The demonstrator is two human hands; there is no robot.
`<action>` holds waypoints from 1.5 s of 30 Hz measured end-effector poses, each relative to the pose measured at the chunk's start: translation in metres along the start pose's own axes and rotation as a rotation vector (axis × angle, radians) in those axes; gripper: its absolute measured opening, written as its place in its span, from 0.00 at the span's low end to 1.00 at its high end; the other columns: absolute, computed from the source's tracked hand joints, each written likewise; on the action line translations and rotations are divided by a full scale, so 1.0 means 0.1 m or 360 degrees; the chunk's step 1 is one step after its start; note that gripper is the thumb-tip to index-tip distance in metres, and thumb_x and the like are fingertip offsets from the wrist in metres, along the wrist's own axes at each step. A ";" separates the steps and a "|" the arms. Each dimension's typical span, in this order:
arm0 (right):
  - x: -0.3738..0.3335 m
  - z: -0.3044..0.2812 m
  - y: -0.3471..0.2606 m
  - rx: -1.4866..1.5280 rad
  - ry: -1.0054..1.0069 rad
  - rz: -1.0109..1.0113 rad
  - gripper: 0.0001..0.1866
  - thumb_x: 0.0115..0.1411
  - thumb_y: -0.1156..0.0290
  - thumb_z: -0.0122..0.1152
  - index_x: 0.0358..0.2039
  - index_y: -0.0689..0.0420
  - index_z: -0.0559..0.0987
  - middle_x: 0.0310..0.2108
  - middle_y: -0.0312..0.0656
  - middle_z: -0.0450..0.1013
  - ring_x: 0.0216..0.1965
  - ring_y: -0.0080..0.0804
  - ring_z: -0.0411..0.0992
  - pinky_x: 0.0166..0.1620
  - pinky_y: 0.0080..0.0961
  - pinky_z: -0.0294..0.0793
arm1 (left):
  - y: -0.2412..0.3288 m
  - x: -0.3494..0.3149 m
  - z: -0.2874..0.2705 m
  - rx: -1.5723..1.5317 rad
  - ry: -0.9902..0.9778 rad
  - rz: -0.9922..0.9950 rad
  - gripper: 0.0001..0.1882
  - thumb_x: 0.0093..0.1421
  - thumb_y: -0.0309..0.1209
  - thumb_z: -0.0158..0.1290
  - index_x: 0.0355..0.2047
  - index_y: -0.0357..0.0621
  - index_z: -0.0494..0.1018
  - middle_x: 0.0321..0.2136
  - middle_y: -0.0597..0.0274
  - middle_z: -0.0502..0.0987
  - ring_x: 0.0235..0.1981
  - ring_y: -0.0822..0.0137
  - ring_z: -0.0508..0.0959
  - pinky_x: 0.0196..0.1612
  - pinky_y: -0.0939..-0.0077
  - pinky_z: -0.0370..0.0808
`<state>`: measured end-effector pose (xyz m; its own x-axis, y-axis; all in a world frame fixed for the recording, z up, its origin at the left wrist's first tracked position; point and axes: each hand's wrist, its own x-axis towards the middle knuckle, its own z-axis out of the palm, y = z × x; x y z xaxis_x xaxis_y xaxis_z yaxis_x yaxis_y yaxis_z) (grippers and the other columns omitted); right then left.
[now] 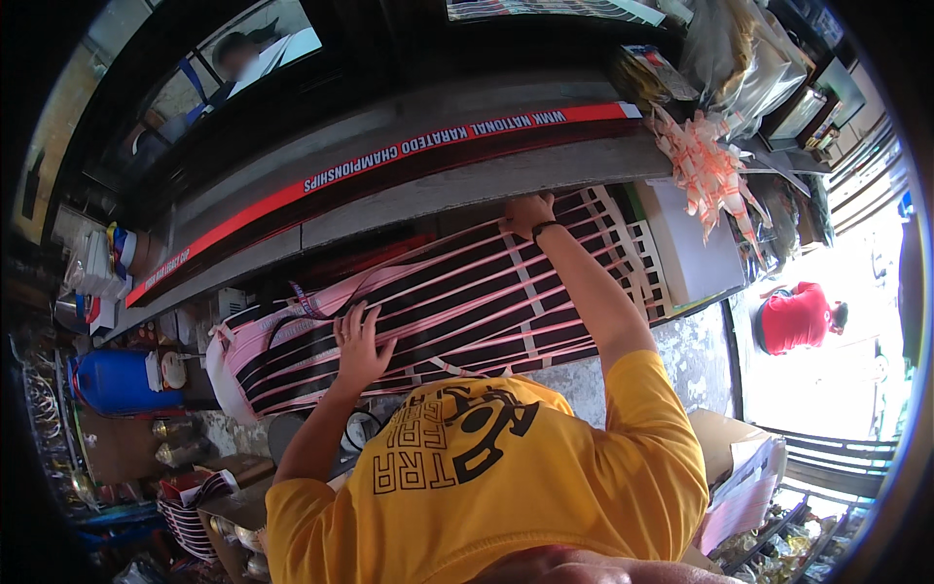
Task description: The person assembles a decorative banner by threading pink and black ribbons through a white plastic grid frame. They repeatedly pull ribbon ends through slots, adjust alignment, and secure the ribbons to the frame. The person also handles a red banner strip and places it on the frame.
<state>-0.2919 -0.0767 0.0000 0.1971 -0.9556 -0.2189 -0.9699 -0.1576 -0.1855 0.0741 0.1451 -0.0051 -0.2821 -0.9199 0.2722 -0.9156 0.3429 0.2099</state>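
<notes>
In front of me lies a long black panel striped lengthwise with narrow pale pink and white bands [457, 292]. A few pale tape strips cross the bands. My left hand [362, 343] rests on the bands left of the middle, open with its fingers spread. Farther to the right, my right hand [528, 215], with a dark wristband, is at the panel's far edge beside the shelf. Its fingers are curled, and whatever is in them is hidden. A loose dark cord [292, 313] lies on the panel's left part.
Along the far side runs a dark shelf [409, 180] bearing a long red printed strip [389, 151]. An orange-and-white ribbon bunch [702, 165] hangs at its right. At left stands a blue container [122, 380]. A person in red [800, 318] is farther right; cardboard boxes [725, 443] are near me.
</notes>
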 end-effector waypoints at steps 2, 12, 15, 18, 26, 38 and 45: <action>-0.03 -0.01 -0.04 0.0054 0.0133 0.0052 0.21 0.48 0.54 0.68 0.41 0.51 0.79 0.42 0.45 0.77 0.49 0.49 0.72 0.51 0.55 0.58 | 0.17 0.40 0.04 -0.0134 0.0119 0.0135 0.31 0.54 0.39 0.59 0.57 0.46 0.65 0.56 0.51 0.64 0.59 0.47 0.62 0.60 0.46 0.54; -0.39 0.17 -0.22 0.0446 0.0609 0.0413 0.11 0.51 0.58 0.65 0.34 0.46 0.83 0.53 0.45 0.68 0.63 0.52 0.55 0.61 0.75 0.40 | 1.14 2.59 0.82 -0.0963 0.0054 0.0143 0.21 0.57 0.40 0.58 0.46 0.42 0.74 0.45 0.47 0.76 0.49 0.46 0.73 0.53 0.56 0.69; -0.41 0.21 -0.23 0.0549 0.0732 0.0474 0.11 0.51 0.54 0.65 0.32 0.43 0.84 0.53 0.44 0.67 0.63 0.51 0.53 0.60 0.78 0.39 | 1.17 2.78 0.85 -0.1246 0.0014 0.0013 0.21 0.57 0.40 0.58 0.46 0.42 0.74 0.45 0.48 0.76 0.49 0.47 0.74 0.52 0.57 0.69; -0.42 0.24 -0.20 0.0679 0.0723 0.0461 0.12 0.51 0.52 0.66 0.31 0.43 0.84 0.52 0.44 0.68 0.62 0.52 0.55 0.60 0.78 0.39 | 1.13 2.84 0.85 -0.1337 -0.0063 -0.0034 0.20 0.57 0.39 0.58 0.46 0.42 0.74 0.45 0.48 0.76 0.48 0.47 0.74 0.52 0.57 0.69; -0.41 0.33 -0.19 0.0746 0.0870 0.0437 0.13 0.49 0.51 0.68 0.26 0.45 0.85 0.49 0.44 0.69 0.61 0.53 0.55 0.59 0.78 0.39 | 1.07 2.89 0.83 -0.1336 -0.0210 -0.0033 0.20 0.57 0.39 0.58 0.46 0.42 0.74 0.44 0.48 0.77 0.47 0.48 0.75 0.51 0.58 0.70; -0.50 0.49 -0.27 0.0579 0.1321 0.0157 0.06 0.49 0.62 0.67 0.27 0.48 0.83 0.44 0.40 0.70 0.56 0.48 0.61 0.60 0.71 0.47 | 1.05 2.85 0.75 -0.1275 -0.0333 0.0042 0.20 0.57 0.39 0.58 0.46 0.41 0.74 0.43 0.48 0.78 0.46 0.50 0.77 0.49 0.59 0.72; -0.52 0.39 -0.05 0.0591 0.1059 0.0073 0.05 0.51 0.65 0.65 0.28 0.48 0.83 0.40 0.35 0.76 0.52 0.39 0.67 0.61 0.70 0.46 | 1.05 2.68 0.75 -0.1113 -0.0570 0.0125 0.19 0.57 0.39 0.58 0.46 0.41 0.74 0.43 0.49 0.78 0.45 0.51 0.78 0.49 0.60 0.72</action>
<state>-0.2918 -0.0160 -0.0254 -0.0837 -0.9263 0.3674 -0.8401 -0.1327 -0.5260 -0.1190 -0.0797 0.0192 -0.5224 -0.8526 0.0164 -0.5303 0.3399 0.7767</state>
